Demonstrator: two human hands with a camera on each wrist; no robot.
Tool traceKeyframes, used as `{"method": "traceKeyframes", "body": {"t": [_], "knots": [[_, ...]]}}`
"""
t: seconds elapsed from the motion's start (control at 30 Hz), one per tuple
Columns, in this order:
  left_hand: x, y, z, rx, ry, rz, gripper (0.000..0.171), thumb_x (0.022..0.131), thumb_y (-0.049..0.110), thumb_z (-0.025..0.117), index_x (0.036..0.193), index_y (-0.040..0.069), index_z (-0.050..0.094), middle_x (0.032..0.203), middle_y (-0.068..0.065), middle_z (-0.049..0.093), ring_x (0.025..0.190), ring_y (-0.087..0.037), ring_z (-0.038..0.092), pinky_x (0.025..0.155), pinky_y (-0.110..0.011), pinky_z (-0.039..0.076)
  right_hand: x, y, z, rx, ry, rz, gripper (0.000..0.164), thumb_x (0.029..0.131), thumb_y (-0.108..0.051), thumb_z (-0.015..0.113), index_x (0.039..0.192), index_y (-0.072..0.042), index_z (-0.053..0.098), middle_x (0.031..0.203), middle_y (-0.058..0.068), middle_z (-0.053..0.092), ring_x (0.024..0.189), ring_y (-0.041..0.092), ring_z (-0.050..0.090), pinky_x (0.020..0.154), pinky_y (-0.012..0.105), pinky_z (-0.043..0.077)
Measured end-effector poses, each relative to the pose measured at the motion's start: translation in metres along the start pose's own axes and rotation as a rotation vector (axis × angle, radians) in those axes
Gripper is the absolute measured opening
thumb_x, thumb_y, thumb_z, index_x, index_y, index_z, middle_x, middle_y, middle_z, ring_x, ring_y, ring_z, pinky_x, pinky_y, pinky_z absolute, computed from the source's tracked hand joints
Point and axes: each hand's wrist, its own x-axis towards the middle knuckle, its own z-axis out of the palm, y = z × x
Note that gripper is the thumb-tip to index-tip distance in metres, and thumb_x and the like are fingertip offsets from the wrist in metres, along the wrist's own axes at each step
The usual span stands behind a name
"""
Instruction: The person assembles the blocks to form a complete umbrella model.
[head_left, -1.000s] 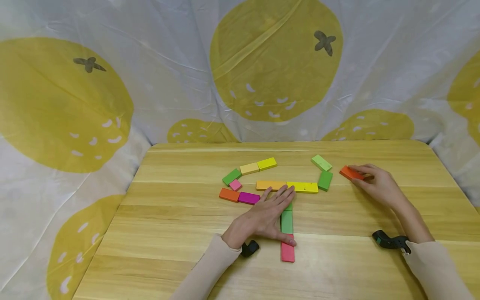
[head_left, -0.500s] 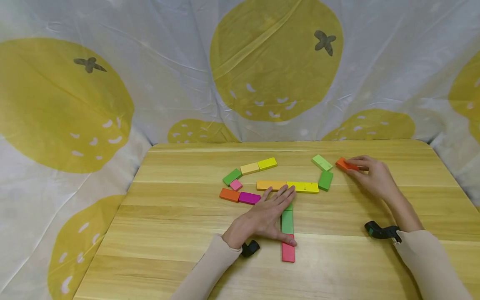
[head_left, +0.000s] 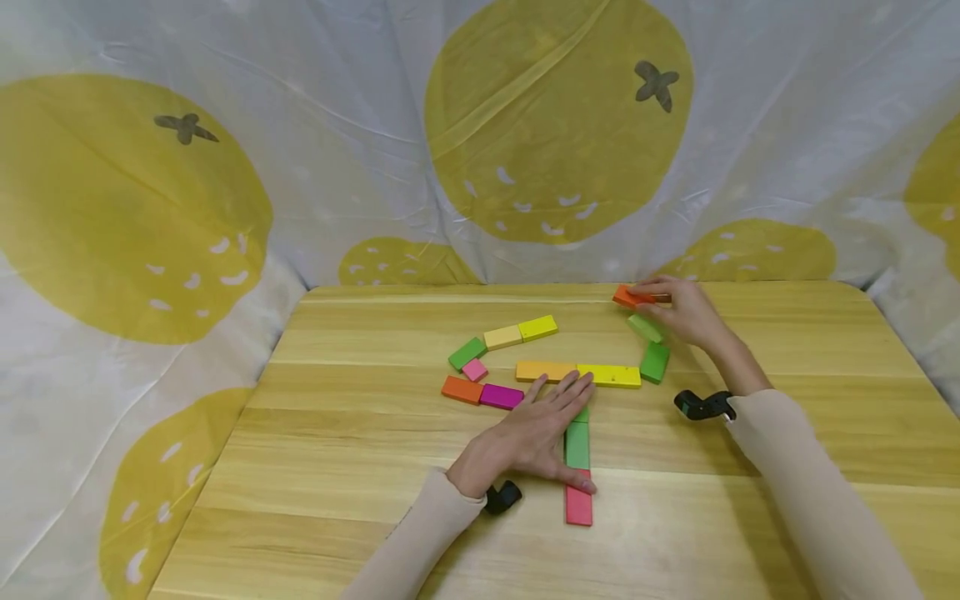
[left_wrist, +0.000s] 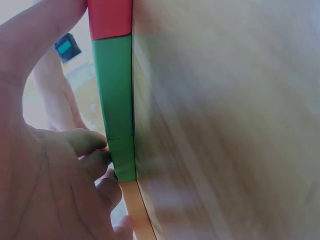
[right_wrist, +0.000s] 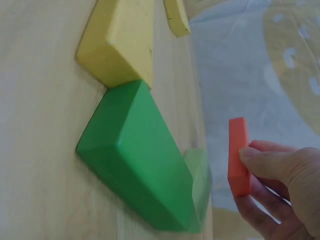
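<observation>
Between thumb and fingers my right hand (head_left: 686,312) pinches an orange-red block (head_left: 632,297) near the table's back edge. Just below it in the head view lies a light green block (head_left: 645,328), meeting a darker green block (head_left: 655,363). My left hand (head_left: 531,433) lies spread, fingers straight, over a column of blocks. Its fingertips reach the row of an orange block (head_left: 545,371) and a yellow block (head_left: 609,376); its thumb rests on the red block (head_left: 578,507) below the green block (head_left: 577,445). The right wrist view shows the held orange-red block (right_wrist: 239,155) raised.
Left of the row, a yellow block (head_left: 538,327), a pale yellow block (head_left: 502,337), a green block (head_left: 467,354) and a pink block (head_left: 475,370) form a curve. An orange block (head_left: 462,389) and a purple block (head_left: 501,396) lie below. A patterned curtain (head_left: 360,150) hangs behind the table.
My right hand has carried the orange-red block left and toward the back edge, from right of the green blocks to beyond the light green one. The left hand stays in place.
</observation>
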Motion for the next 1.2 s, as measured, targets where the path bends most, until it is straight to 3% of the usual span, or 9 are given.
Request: {"method": "traceKeyframes", "body": {"t": [0.13,0.5,0.83,1.2], "knots": [[0.0,0.0,0.0,0.002,-0.003,-0.001,0.131,0.077,0.078,0.072,0.168,0.016,0.0,0.176,0.006,-0.006,0.163,-0.015,-0.008,0.133,-0.05,-0.003,0.013,-0.001,0.008,0.02,-0.054,-0.016,0.033,0.098,0.0,0.067,0.131,0.005,0.069,0.138,0.033,0.059,0.132,0.051,0.053,0.105,0.064,0.049],[0.001,0.0,0.0,0.011,-0.009,-0.007,0.132,0.077,0.078,0.072,0.168,0.016,0.0,0.176,0.007,-0.007,0.163,-0.015,-0.009,0.133,-0.049,-0.003,0.03,0.002,0.019,0.026,-0.137,-0.033,0.029,0.098,0.002,0.065,0.127,0.006,0.071,0.134,0.032,0.062,0.125,0.049,0.059,0.106,0.062,0.05],[0.001,0.0,0.001,0.018,-0.01,-0.008,0.131,0.077,0.079,0.071,0.168,0.017,0.001,0.176,0.006,-0.006,0.163,-0.015,-0.008,0.133,-0.049,-0.002,0.03,0.008,0.024,0.032,-0.17,-0.036,0.031,0.098,0.002,0.066,0.128,0.003,0.071,0.134,0.032,0.063,0.122,0.049,0.061,0.099,0.061,0.053],[0.0,0.0,0.0,0.026,-0.008,-0.008,0.131,0.077,0.079,0.071,0.168,0.017,0.001,0.176,0.006,-0.006,0.163,-0.015,-0.008,0.133,-0.05,-0.002,0.027,0.01,0.024,0.061,-0.191,0.005,0.033,0.1,0.001,0.063,0.133,0.002,0.068,0.142,0.03,0.058,0.136,0.05,0.051,0.107,0.061,0.05]]}}
